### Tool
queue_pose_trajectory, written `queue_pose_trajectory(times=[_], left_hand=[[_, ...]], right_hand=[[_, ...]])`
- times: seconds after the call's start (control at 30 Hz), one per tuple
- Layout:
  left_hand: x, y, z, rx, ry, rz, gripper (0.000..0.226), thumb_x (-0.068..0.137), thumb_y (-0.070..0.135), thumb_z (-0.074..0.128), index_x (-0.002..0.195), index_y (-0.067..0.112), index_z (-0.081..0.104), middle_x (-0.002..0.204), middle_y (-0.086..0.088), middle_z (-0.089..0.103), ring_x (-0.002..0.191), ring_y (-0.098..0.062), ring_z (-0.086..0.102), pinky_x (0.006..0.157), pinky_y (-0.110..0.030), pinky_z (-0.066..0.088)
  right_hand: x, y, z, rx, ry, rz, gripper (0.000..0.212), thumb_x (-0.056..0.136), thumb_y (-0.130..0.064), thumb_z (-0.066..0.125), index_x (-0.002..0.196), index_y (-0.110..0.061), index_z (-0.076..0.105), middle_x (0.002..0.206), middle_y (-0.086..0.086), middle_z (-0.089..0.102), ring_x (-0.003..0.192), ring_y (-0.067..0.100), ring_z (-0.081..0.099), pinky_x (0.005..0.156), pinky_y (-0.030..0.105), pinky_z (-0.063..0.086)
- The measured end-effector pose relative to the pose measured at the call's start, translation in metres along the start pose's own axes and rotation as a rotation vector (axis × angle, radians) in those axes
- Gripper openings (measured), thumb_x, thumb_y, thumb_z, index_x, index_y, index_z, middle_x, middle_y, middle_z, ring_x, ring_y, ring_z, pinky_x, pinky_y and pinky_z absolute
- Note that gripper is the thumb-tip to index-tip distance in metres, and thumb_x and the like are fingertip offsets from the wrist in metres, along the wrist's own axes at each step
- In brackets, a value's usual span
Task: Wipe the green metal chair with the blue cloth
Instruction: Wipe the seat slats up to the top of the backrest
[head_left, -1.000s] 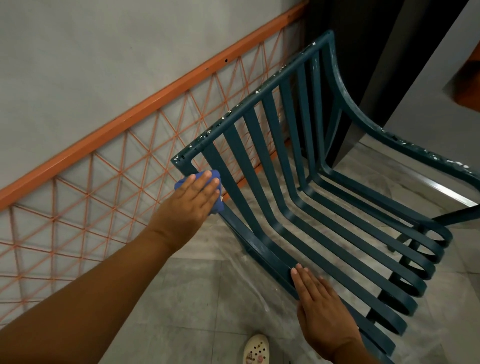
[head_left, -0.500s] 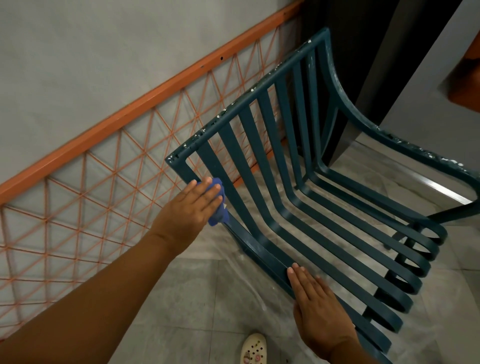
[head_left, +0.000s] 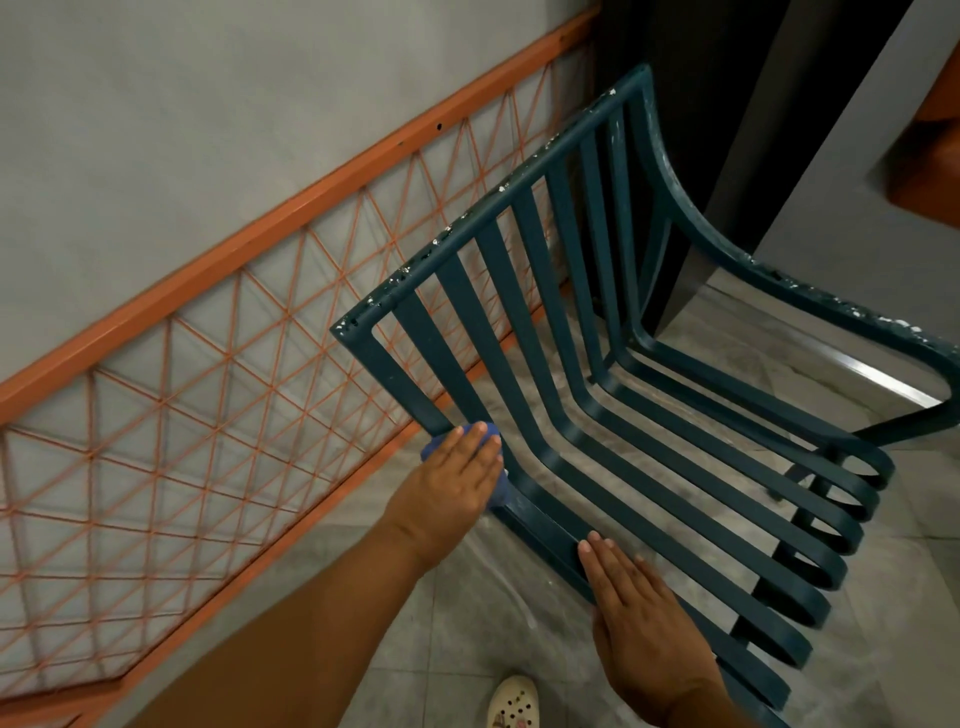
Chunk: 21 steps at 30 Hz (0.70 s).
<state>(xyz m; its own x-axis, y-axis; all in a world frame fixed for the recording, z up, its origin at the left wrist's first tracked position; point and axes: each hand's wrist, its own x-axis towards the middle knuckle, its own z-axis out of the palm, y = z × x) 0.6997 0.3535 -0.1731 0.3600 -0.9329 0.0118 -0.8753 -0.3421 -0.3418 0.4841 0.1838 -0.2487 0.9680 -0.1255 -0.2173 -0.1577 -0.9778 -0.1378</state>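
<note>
The left hand (head_left: 453, 477), fingers straight, presses a soft blue cloth (head_left: 497, 494) onto the green metal chair (head_left: 571, 374). The right hand (head_left: 641, 618) lies flat on the near seat rail. The frame looks rigid and heavy, best steadied there.

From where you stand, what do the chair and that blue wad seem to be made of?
The chair looks like painted metal: thin flat bent slats, satin green coat, white chips along the top rail. The blue wad under the left hand looks like soft cloth, matte and bunched.

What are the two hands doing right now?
Left hand: open, straight fingers pressing the blue cloth on the chair frame.
Right hand: open, resting flat on the chair's seat edge, holding nothing.
</note>
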Motion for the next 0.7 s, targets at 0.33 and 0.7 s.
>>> queue_pose_trajectory(times=[0.33, 0.7], left_hand=[[-0.007, -0.07, -0.024, 0.042, 0.116, 0.004, 0.054, 0.069, 0.0, 0.078, 0.12, 0.0, 0.061, 0.127, -0.02, 0.059, 0.121, -0.037, 0.053, 0.11, -0.048, 0.032], [-0.016, -0.108, -0.042, 0.048, 0.361, -0.025, 0.034, 0.102, 0.0, 0.025, 0.125, -0.002, 0.05, 0.13, -0.021, 0.056, 0.123, -0.041, 0.049, 0.111, -0.047, 0.025]], right_hand=[[-0.002, 0.0, -0.001, -0.006, 0.017, -0.006, 0.082, 0.083, -0.044, 0.039, 0.152, -0.02, 0.004, 0.141, -0.006, 0.044, 0.126, 0.012, 0.046, 0.113, 0.031, 0.004], [0.001, 0.001, 0.0, -0.024, -0.005, -0.015, 0.083, 0.081, -0.043, 0.04, 0.153, -0.02, 0.003, 0.14, -0.005, 0.045, 0.124, 0.012, 0.048, 0.113, 0.032, 0.004]])
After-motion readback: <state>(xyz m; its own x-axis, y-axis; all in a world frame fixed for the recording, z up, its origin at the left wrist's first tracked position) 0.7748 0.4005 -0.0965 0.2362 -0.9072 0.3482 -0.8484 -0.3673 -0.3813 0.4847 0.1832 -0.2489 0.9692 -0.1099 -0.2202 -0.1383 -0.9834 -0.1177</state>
